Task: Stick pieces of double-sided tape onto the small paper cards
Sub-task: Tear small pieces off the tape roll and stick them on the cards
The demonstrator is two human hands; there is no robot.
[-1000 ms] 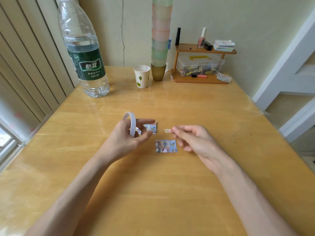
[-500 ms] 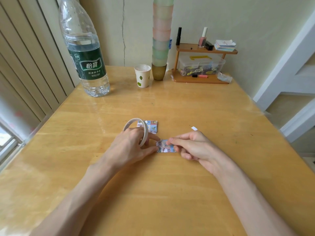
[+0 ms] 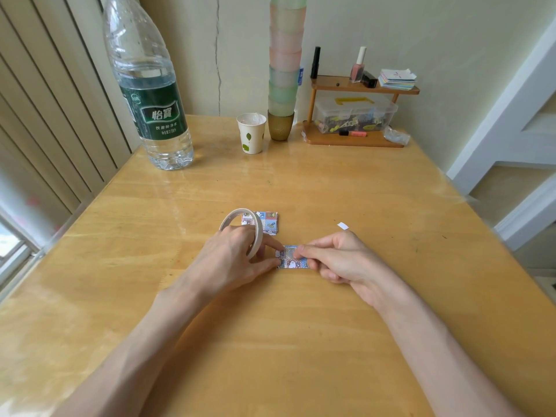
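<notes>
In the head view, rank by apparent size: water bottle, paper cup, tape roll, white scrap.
1. water bottle.
2. tape roll and paper cup look alike; the roll is nearer, so unranked.
3. white scrap.

A single wide-angle view comes from a camera worn on the person's head, facing forward and tilted down over a wooden bench (image 3: pixel 301 341). Both forearms enter from the bottom corners and converge just below the centre of the frame. There the left hand (image 3: pixel 231 260), with a tape roll (image 3: pixel 255 236) looped over its fingers, meets the right hand (image 3: pixel 340 260), near the lens. The bench narrows toward its far edge, which meets the wall in the upper third. A water bottle (image 3: pixel 147 85) stands upper left, cut off by the top edge. A small wooden shelf (image 3: pixel 361 88) stands upper right.
</notes>
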